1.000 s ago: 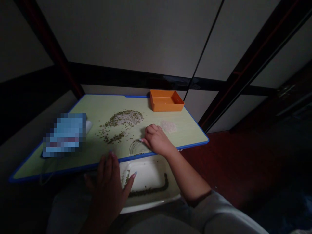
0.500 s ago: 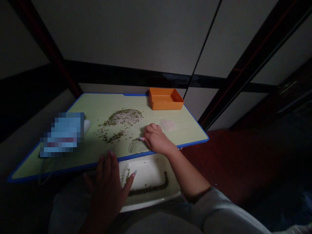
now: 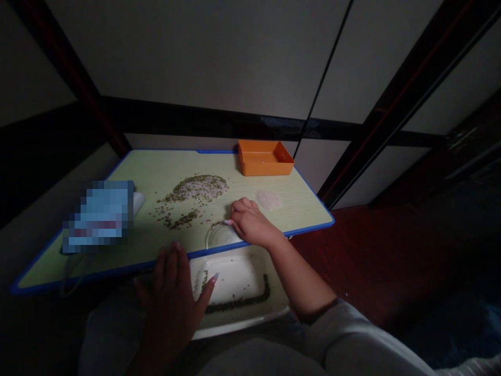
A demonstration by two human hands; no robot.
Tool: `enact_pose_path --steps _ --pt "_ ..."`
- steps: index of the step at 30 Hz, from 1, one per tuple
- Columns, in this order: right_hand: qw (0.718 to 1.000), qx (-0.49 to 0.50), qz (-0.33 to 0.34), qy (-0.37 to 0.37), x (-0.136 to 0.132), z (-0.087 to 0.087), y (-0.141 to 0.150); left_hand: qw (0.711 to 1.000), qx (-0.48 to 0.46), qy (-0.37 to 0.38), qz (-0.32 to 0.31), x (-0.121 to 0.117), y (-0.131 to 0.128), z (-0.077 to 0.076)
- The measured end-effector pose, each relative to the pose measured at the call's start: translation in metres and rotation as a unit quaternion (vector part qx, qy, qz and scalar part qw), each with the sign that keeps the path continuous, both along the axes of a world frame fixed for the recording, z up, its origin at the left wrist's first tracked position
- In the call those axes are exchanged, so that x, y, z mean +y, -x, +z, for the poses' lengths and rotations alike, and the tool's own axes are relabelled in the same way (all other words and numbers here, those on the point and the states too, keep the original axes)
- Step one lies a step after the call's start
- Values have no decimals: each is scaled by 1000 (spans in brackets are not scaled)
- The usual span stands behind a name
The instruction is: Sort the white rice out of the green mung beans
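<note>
1. Pale grey wall panels (image 3: pixel 203 52) in dark, red-tinged frames (image 3: pixel 407 99), crossed by a black horizontal rail (image 3: pixel 219 122).
2. Dark red wooden floor (image 3: pixel 364 261) beyond the table's right edge.
3. Low pale-green table (image 3: pixel 301 209) with blue edging, set close against the panels.
4. Dim, shadowy light, darkest in the corners.

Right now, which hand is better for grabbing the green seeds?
Probably the right hand: it rests on the tabletop near the green seeds, while the left hand is back at the tabletop's edge.
</note>
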State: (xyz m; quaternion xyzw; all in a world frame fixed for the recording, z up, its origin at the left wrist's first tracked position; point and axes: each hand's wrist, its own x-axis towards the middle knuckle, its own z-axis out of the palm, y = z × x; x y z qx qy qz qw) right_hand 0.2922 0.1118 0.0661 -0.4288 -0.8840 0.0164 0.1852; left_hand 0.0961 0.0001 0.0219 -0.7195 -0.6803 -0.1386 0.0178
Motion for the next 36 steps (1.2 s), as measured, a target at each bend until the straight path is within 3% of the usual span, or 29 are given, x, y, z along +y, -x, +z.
enact_pose_path --steps 7,13,21,30,33,36 --pt "1000 22 15 -8 -2 1 -3 1000 -3 -20 8 0 -1 -1" --pt "994 65 -74 -42 0 0 -12 1000 4 2 5 1 2 -1" --pt "998 57 3 -25 -4 0 -7 1000 7 4 15 -1 1 0" --pt "994 109 12 5 -2 -2 -8 1000 5 -22 14 0 2 -7" --pt "975 216 -43 -27 1 -4 -12 999 2 -41 10 1 4 -13" --pt "925 346 -128 -87 7 -6 -20 999 9 -51 12 1 5 -16"
